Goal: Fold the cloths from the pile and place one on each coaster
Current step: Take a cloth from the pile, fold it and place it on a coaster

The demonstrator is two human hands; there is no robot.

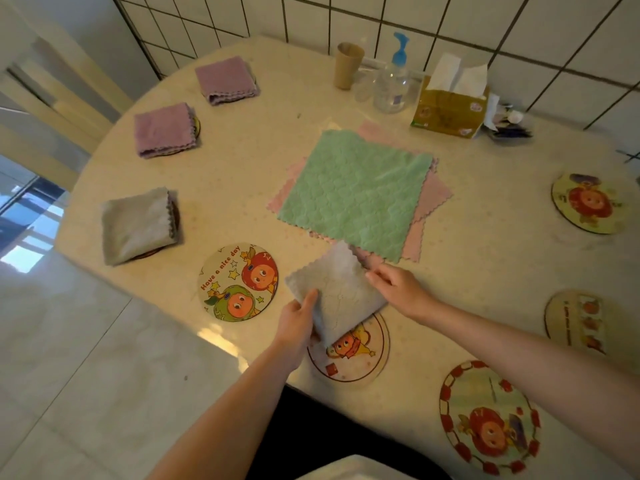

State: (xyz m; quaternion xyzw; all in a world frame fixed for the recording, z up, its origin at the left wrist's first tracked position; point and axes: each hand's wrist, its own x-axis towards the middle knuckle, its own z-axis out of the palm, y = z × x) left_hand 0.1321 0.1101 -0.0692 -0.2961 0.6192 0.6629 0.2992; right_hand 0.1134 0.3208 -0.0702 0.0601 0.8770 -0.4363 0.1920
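Here we have a grey cloth (337, 292) folded small and held between both hands, just above the near edge of the table (277, 174). Our left hand (298, 323) pinches its lower left edge, thumb on top; our right hand (394, 284) pinches the right corner with curled fingers. The cloth hangs partly over a pale coaster (349, 355) and lies just right of the "Have a nice day" coaster (238, 281), which is bare.

To finish this step well, we judge that the layers should be squared while both hands grip them, so the scalloped edges line up. Then we lower the cloth flat, centred on whichever coaster we choose, and let go only once it rests there.

Three coasters on the left already carry folded cloths: two purple cloths (162, 129) and a grey folded cloth (136, 225). The pile (356, 192), green on top of pink, lies spread at the table's middle, well apart from our hands. Three more bare coasters (585, 202) sit to the right.
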